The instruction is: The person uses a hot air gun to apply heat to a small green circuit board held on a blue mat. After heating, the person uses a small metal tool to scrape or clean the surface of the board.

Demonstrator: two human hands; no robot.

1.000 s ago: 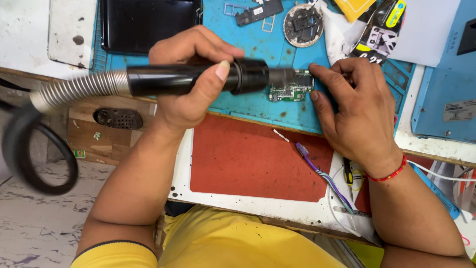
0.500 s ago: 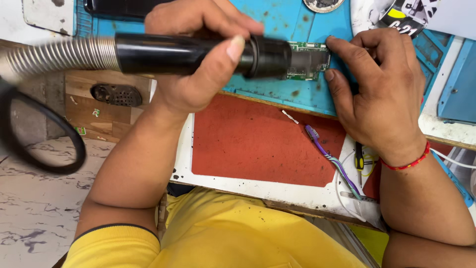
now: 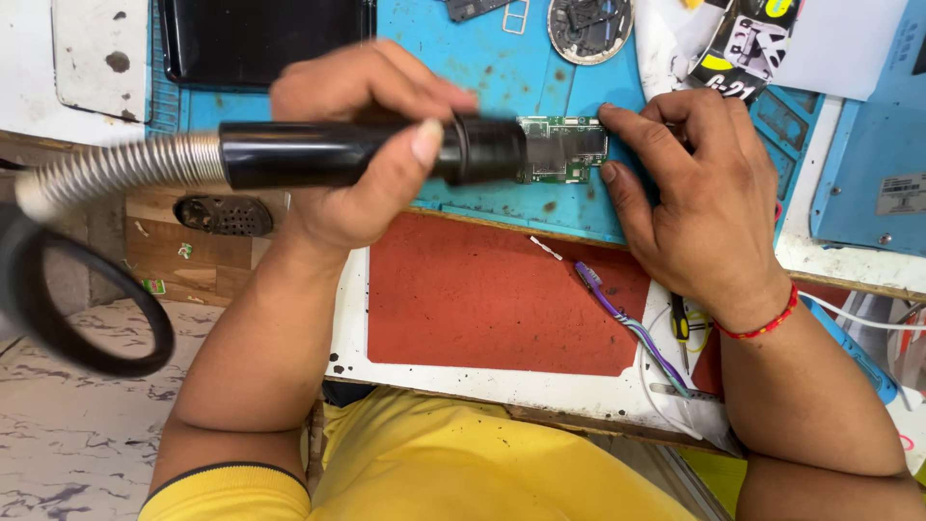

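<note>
My left hand (image 3: 362, 145) grips a black hot-air nozzle handle (image 3: 328, 154) with a ribbed metal hose (image 3: 116, 172) trailing off to the left. Its black tip (image 3: 487, 150) lies against the left end of a small green circuit board (image 3: 564, 150) on the blue work mat (image 3: 502, 68). My right hand (image 3: 699, 198) rests on the mat with its fingertips holding the board's right edge. A red thread band circles my right wrist.
A red pad in a white frame (image 3: 482, 299) lies below the mat. A purple toothbrush (image 3: 632, 328), a small screwdriver (image 3: 680, 328) and white wires sit at its right. A dark tablet (image 3: 260, 39), a round parts dish (image 3: 588, 24) and a blue box (image 3: 868, 164) lie around the mat.
The view has shifted down and left, so the bench sits lower in frame again. The nozzle tip stays at the board's left end, and my right hand keeps holding the board.
</note>
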